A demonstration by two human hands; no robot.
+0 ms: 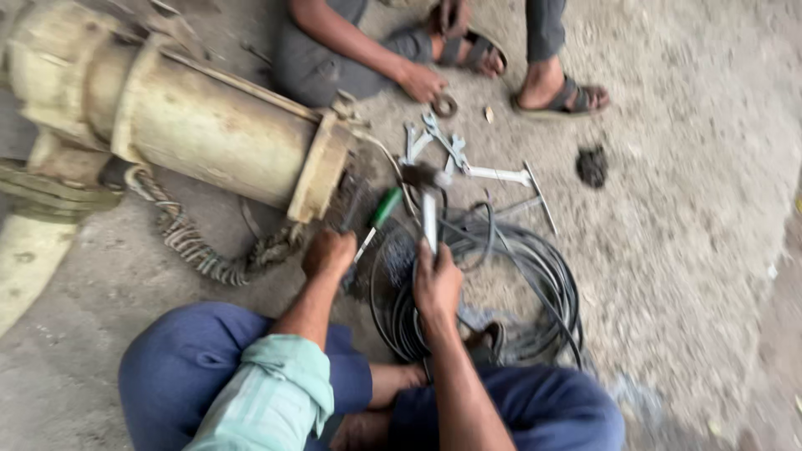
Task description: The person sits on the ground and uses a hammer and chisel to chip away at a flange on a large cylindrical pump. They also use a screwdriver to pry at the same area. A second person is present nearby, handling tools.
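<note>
Two tools are in hand at the open end of the big cylinder: the right hand (436,288) is closed around the pale handle of a hammer (426,196), whose dark head sits up near the flange (322,167) of the rusty cream-coloured pump housing (209,125), and the left hand (328,253) is curled shut, apparently on a green-handled screwdriver (380,213), though blur makes the exact grip hard to read. The hammer's long axis runs nearly straight away from the person, head at the far end; the screwdriver slants, green handle up and to the right, shaft down toward the left hand. A likely risk is a glancing blow: the hammer head is close to the left hand's fingers, and a slip could catch them or the coiled black cable (501,267) lying just beside the right hand. Beyond it, several spanners (434,138) and a T-handled wrench (514,179) lie on the concrete floor (685,250). Another person's hand (420,83) rests near a small ring (445,106), with sandalled feet (564,96) close by.
</note>
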